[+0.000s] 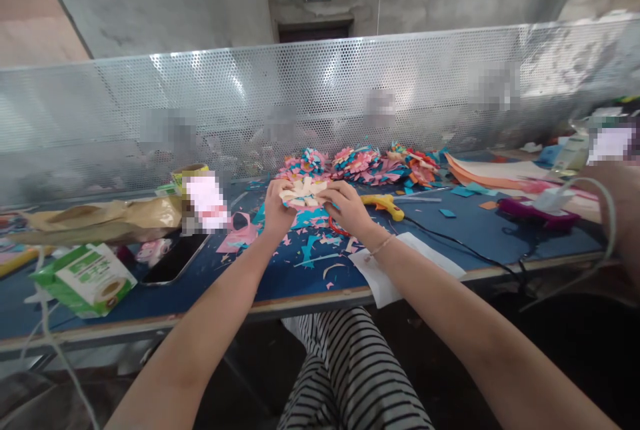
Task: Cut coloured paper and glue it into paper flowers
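A layered craft flower (303,193) with cream petals on top and pink and blue edges below is held just over the table, between my two hands. My left hand (279,206) grips its left side, fingers curled round the edge. On the opposite side, my right hand (346,206) pinches the petals between thumb and fingers. Blue pieces (313,218) lie under the flower. A red loop (338,227), partly hidden, shows beside my right hand. Small pink, blue and cream scraps (310,250) are scattered in front. Several finished-looking colourful flowers (357,165) are heaped behind my hands.
A yellow glue gun (384,205) with a black cord lies right of my hands, above a white paper (405,267). Leftward are a dark phone (177,258) and green box (85,280). Rightward are a purple power strip (535,217) and another person's arm (620,203). A perforated metal screen (320,97) stands behind.
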Motion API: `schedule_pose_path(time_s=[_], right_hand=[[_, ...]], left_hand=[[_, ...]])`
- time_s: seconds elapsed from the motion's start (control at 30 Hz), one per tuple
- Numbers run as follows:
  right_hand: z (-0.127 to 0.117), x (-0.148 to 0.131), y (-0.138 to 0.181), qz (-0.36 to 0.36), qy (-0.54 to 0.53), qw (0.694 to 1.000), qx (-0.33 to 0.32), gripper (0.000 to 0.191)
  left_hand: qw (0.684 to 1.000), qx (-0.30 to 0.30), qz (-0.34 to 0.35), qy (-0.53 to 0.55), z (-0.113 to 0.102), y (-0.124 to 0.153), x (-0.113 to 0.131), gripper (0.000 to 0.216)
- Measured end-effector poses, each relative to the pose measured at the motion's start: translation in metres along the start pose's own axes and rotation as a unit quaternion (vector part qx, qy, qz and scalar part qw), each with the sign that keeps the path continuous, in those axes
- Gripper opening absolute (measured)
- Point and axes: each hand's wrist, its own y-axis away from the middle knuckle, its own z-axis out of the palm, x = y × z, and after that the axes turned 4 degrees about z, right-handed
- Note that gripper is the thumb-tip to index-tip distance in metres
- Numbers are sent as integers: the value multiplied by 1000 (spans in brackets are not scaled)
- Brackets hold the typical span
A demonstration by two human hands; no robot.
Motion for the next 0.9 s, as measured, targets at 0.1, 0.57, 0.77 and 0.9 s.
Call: schedule_pose_path(time_s=[0.1, 0.57, 0.77, 0.9], right_hand=[[0, -1, -1, 24, -45, 999, -9, 19], [37, 9, 5, 470, -368, 801, -47, 37], [11, 17, -1, 374, -51, 912, -160, 15], [-30, 42, 5, 416, 233, 856, -199, 30]], left_hand=[[1000, -3, -9, -3, 1, -1, -1, 19], [836, -37, -435, 333, 14, 0, -1, 55], [829, -16, -480, 288, 5, -3, -10, 51], [803, -60, -538, 250, -1, -2, -16, 49]])
